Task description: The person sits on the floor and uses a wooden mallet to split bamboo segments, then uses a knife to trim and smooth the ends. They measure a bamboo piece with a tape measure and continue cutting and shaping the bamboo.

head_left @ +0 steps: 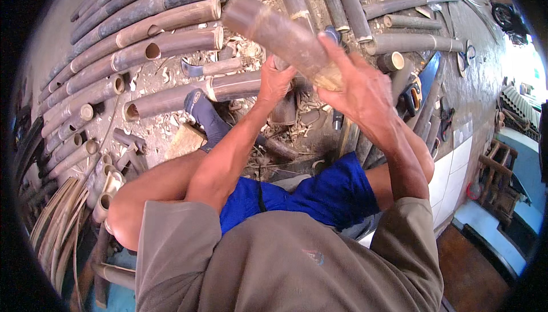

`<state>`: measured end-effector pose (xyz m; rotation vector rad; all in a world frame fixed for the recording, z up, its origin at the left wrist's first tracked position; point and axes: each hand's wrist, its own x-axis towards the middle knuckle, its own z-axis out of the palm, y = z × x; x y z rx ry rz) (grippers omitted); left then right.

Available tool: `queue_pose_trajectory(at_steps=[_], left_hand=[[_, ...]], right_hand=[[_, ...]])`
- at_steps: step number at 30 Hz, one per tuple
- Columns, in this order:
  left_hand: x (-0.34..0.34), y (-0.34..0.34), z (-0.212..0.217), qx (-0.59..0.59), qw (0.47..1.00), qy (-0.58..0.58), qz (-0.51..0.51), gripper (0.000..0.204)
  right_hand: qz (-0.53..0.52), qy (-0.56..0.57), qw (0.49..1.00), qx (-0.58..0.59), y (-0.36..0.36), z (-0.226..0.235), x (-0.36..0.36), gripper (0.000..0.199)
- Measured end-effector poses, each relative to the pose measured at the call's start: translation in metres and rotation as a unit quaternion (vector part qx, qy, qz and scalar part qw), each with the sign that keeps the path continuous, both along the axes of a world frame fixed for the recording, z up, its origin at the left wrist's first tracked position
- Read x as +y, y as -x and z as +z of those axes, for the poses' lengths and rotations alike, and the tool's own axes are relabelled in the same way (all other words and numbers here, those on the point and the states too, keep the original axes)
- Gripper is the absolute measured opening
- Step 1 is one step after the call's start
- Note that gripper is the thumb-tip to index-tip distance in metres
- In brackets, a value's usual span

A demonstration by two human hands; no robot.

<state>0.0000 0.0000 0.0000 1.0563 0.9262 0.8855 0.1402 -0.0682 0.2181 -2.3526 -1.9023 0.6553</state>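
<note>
Head view, and starting at the far lower left of the frame, a sheaf of thin split bamboo strips is fanning out along the floor. Just above them, short cut bamboo stubs are standing with their hollow ends up. Moving into the upper left, long dark bamboo poles are lying side by side, their cut ends facing right, with pale shavings scattered between them.

Coming toward the centre, a foot in a dark blue sandal is resting on the ground beside another pole, and the person's bare knee is jutting out at the lower left above blue shorts.

Now the left hand is closing around the lower end of the bamboo section, fingers wrapped tight, gripping from the left side. The bamboo section itself is sitting in the upper centre of the frame, tilted, its blurred open end pointing up and to the left, its lower end down between the two hands.

Sliding right, the right hand is pressing against the same section from the right, fingers stretched long and mostly open along its surface, index finger pointing up the cane.

Further right, more short poles are lying across the upper right, and a blue-handled tool is resting below them.
</note>
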Motion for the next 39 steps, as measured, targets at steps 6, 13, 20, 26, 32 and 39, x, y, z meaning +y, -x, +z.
queue_pose_trajectory(at_steps=[6,13,20,26,32,39], left_hand=[[-0.012,0.002,-0.014,-0.024,0.999,0.008,-0.030,0.040],[-0.024,0.005,-0.016,-0.054,0.994,-0.017,-0.093,0.041],[-0.049,0.008,-0.003,-0.050,0.992,-0.059,-0.096,0.042],[-0.056,0.007,-0.075,-0.200,0.974,0.027,-0.105,0.052],[-0.067,0.003,-0.023,-0.102,0.984,-0.120,-0.083,0.053],[0.010,0.009,0.020,0.006,1.000,-0.008,0.027,0.027]], right_hand=[[-0.015,0.047,0.998,-0.048,0.015,-0.017,-0.013,0.096],[-0.009,-0.319,0.943,0.098,0.014,-0.041,-0.051,0.098],[-0.064,-0.241,0.963,0.098,0.028,-0.052,-0.089,0.099],[-0.079,-0.188,0.973,0.108,0.047,-0.043,-0.109,0.096],[-0.133,-0.097,0.977,0.137,0.032,-0.066,-0.124,0.096],[-0.283,-0.154,0.916,0.238,0.025,-0.059,-0.136,0.096]])
